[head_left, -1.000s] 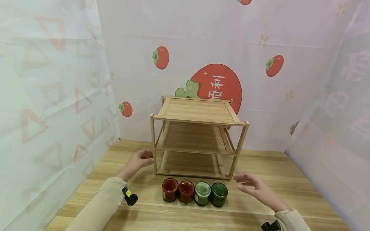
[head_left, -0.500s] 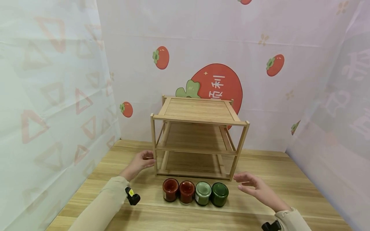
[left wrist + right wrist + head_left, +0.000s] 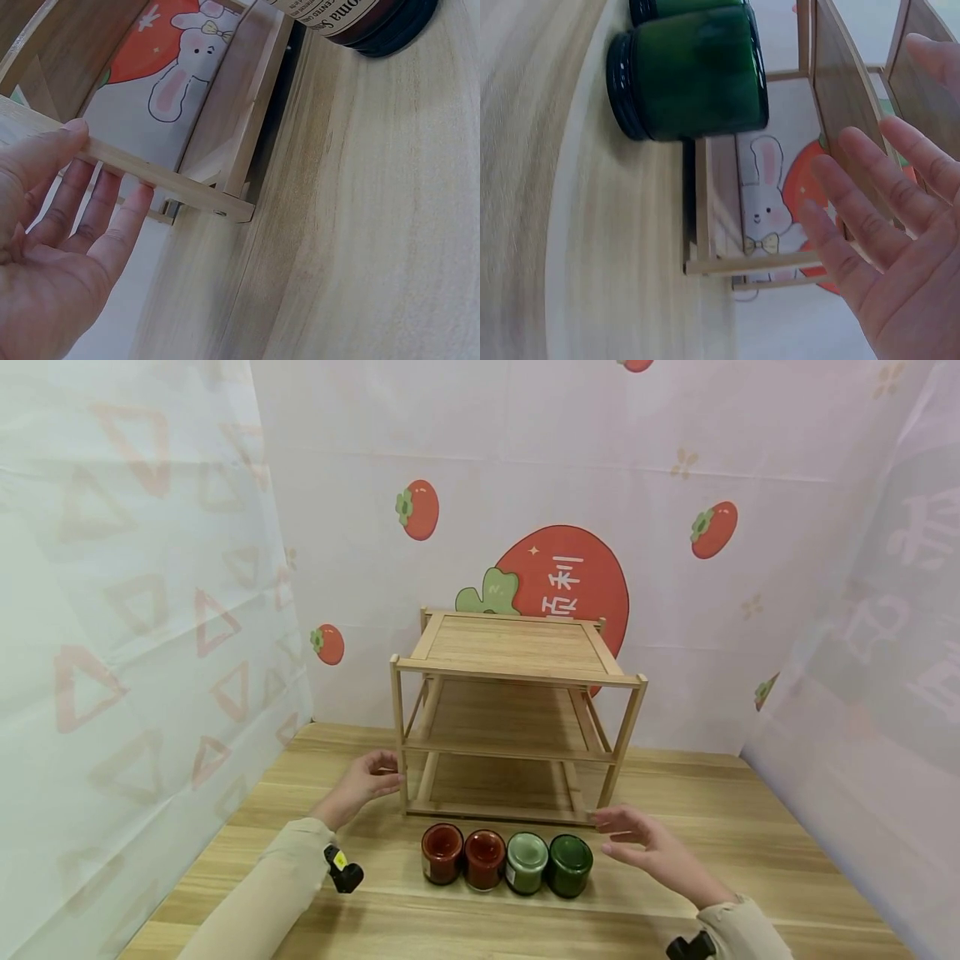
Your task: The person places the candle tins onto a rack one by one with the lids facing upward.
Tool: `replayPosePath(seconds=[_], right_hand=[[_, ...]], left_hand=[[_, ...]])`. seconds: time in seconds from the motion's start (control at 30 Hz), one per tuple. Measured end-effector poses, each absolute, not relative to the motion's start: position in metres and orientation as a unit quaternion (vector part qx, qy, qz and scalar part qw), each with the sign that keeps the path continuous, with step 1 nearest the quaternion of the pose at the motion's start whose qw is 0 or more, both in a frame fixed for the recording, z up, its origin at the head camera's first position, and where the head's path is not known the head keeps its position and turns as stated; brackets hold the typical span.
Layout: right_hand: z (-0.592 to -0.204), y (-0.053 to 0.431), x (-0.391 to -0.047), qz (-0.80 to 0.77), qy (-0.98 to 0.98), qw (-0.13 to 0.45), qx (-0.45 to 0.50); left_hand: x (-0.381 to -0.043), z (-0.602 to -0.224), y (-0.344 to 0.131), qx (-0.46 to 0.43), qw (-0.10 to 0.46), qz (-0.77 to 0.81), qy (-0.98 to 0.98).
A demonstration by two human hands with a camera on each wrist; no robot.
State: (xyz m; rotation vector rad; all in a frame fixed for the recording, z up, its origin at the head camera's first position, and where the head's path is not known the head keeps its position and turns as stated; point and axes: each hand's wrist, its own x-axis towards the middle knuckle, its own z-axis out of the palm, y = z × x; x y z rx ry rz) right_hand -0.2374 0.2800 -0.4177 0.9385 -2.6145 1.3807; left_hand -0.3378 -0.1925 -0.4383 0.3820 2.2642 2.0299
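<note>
A wooden three-tier shelf rack [image 3: 517, 646] stands on the table. My left hand [image 3: 362, 789] grips its front left post [image 3: 180, 186], thumb on one side and fingertips on the other in the left wrist view. My right hand [image 3: 645, 847] is held near the front right post [image 3: 765, 263], fingers spread and relaxed, holding nothing. A row of candle jars lines the front of the rack: two dark red jars [image 3: 441, 853] [image 3: 483, 860], a light green jar [image 3: 527, 862] and a dark green jar [image 3: 570, 866]. Printed lettering shows on a red jar's label [image 3: 330, 13].
The wood-grain table [image 3: 675, 785] reaches back to a white cloth wall [image 3: 352, 552] printed with red fruit. Cloth walls also close in the left [image 3: 150, 693] and right sides. Both wrists wear small black cameras [image 3: 343, 870].
My left hand has moved slightly right onto the rack's front left post. My right hand has shifted left, its fingertips now overlapping the front right post's foot. Rack and jars have not moved.
</note>
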Motion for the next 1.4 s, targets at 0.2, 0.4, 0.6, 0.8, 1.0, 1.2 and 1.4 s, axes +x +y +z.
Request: replayPosePath(seconds=[0.2, 0.4, 0.6, 0.8, 1.0, 1.2, 1.4], right_hand=[[-0.421, 0.27, -0.239, 0.462, -0.838, 0.016, 0.289], [-0.429, 0.261, -0.241, 0.464, -0.84, 0.007, 0.282], [-0.44, 0.256, -0.245, 0.464, -0.83, -0.006, 0.31], [-0.446, 0.254, -0.248, 0.468, -0.833, -0.039, 0.294], [-0.45, 0.254, -0.252, 0.459, -0.84, -0.058, 0.285], [-0.456, 0.254, -0.256, 0.44, -0.851, -0.068, 0.28], [-0.457, 0.252, -0.257, 0.421, -0.862, -0.086, 0.269]], left_hand=[[-0.338, -0.438, -0.192, 0.125, 0.04, 0.661, 0.739], [-0.337, -0.436, -0.192, 0.128, 0.041, 0.658, 0.741], [-0.337, -0.435, -0.192, 0.13, 0.042, 0.656, 0.742], [-0.337, -0.434, -0.191, 0.127, 0.042, 0.655, 0.744], [-0.338, -0.435, -0.191, 0.122, 0.041, 0.66, 0.74], [-0.339, -0.436, -0.191, 0.123, 0.039, 0.661, 0.739], [-0.339, -0.436, -0.193, 0.129, 0.041, 0.659, 0.74]])
